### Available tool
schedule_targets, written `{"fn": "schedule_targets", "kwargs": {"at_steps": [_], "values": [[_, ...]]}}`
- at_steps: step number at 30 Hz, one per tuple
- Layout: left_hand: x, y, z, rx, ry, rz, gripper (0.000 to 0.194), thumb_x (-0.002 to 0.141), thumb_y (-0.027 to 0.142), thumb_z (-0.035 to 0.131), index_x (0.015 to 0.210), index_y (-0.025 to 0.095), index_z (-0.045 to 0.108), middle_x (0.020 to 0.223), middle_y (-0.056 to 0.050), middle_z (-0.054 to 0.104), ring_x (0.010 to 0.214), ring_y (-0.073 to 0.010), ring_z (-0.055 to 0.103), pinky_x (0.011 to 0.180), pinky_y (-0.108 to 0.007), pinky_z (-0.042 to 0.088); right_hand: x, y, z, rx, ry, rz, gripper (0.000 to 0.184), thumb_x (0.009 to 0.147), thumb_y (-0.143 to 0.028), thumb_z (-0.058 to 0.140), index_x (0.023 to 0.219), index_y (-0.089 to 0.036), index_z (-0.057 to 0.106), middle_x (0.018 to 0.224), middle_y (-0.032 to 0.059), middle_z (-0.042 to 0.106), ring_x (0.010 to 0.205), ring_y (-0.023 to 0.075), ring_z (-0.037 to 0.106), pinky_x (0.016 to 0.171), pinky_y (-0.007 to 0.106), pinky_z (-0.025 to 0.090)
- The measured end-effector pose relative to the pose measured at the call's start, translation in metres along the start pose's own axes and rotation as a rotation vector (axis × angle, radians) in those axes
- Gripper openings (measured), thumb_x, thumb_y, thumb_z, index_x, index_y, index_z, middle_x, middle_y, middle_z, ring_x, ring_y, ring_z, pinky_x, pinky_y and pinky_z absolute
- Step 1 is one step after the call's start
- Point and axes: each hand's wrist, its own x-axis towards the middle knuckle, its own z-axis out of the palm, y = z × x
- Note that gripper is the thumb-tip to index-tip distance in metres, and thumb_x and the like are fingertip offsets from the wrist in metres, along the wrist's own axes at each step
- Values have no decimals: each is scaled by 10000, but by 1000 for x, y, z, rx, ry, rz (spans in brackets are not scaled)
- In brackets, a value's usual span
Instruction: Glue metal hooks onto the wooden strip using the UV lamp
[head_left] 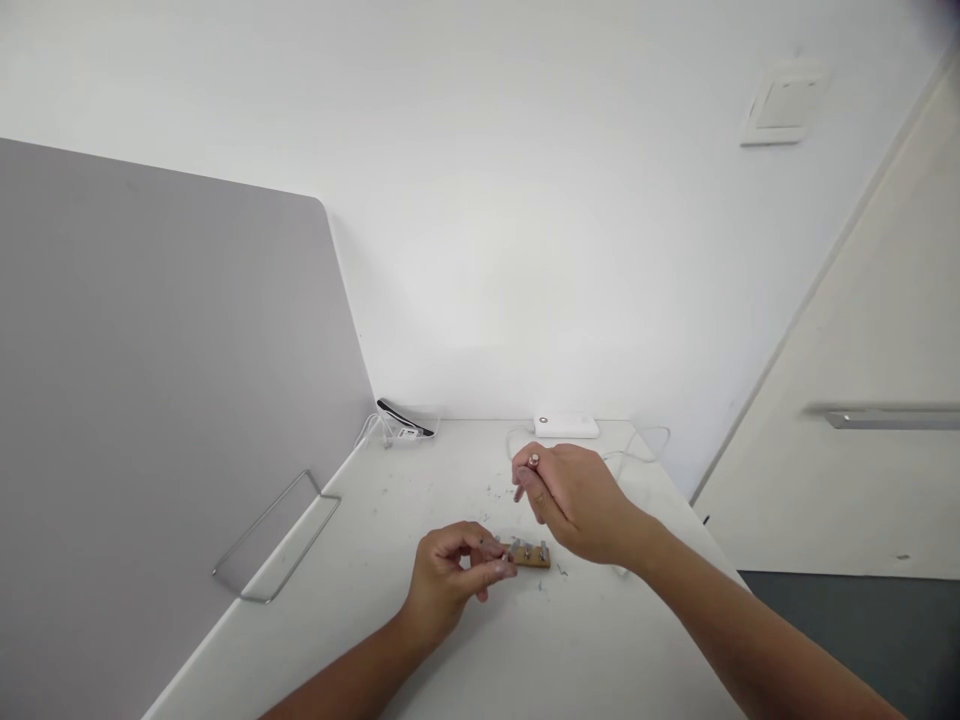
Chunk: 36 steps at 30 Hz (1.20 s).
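My left hand [450,572] is closed in a pinch at the left end of a small wooden block [534,561]. Its fingers hide that end, and I cannot make out whether they grip the block or a small shiny piece on it. Several small metal parts [543,549] stand up along the top of the block. Above and to the right, my right hand [574,495] is closed around a slim metal tool; the tool's round end [534,460] pokes out by the index finger. Most of its shaft is hidden in the fist.
Small dark scraps [562,570] lie scattered on the white tabletop [570,650]. At the back are a white power bank [566,427] with a cable and a clear tray [412,425] with a black strip. A grey panel [165,400] with a wire bracket [262,600] borders the left.
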Motion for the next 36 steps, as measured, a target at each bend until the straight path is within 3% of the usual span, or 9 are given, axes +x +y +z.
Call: {"fn": "schedule_targets", "kwargs": {"at_steps": [4,8,12,18,20,23,28,32,36], "values": [[0,2,0,7,5,-16,242,583,217,971,659,134,758,687,-53,732,519,-123,620,340,-157,482,-3,-4,-14,13,-197,14,273,1097,-341,372,907,-219,526,741,-3,704,647,164,634,648,297,422],[1,4,0,34,-28,-1,247,609,251,967,677,137,759,651,-36,714,495,-107,599,357,-159,491,-6,-23,-16,274,-354,-14,285,1109,-307,335,912,-229,526,638,-46,667,587,137,635,648,272,464],[1,2,-2,49,-55,13,243,631,232,959,657,147,733,620,-8,692,478,-90,585,390,-160,501,-6,-32,-5,378,-254,-39,277,1112,-285,301,949,-230,518,661,-38,690,738,157,699,766,297,500],[0,3,-1,68,-30,5,259,599,210,970,652,146,725,670,-35,734,497,-108,608,378,-170,475,-3,-6,3,97,1,15,204,1095,-286,346,1006,-228,519,696,-25,686,787,190,684,772,328,453],[0,5,0,84,-29,-6,245,614,221,962,667,144,735,659,-36,735,469,-98,588,377,-174,469,-3,0,-2,41,-18,41,229,1097,-295,346,961,-229,518,681,-35,677,699,173,653,717,314,435],[0,5,0,98,-26,-19,228,641,252,945,703,143,755,675,-42,746,443,-84,561,377,-177,460,-4,-2,-13,50,-146,46,266,1099,-325,358,911,-228,519,699,-32,689,641,158,621,657,295,420],[2,3,-2,130,-24,-1,216,653,273,926,701,146,758,678,-32,731,441,-82,535,389,-194,477,-6,-23,-15,287,-299,-7,284,1107,-306,339,920,-228,538,603,-55,650,597,139,631,680,274,472],[1,4,-2,198,-51,-10,198,700,285,899,693,149,754,606,-9,678,456,-88,530,416,-197,493,-7,-29,-1,405,-218,-42,300,1117,-317,301,959,-223,538,625,-40,670,675,149,671,754,292,510],[1,4,-2,220,-50,14,173,750,300,869,780,151,787,709,-42,733,491,-97,547,441,-213,519,-9,-23,5,478,-89,0,310,1125,-373,304,973,-223,530,616,-34,659,698,155,683,806,318,536]]}}
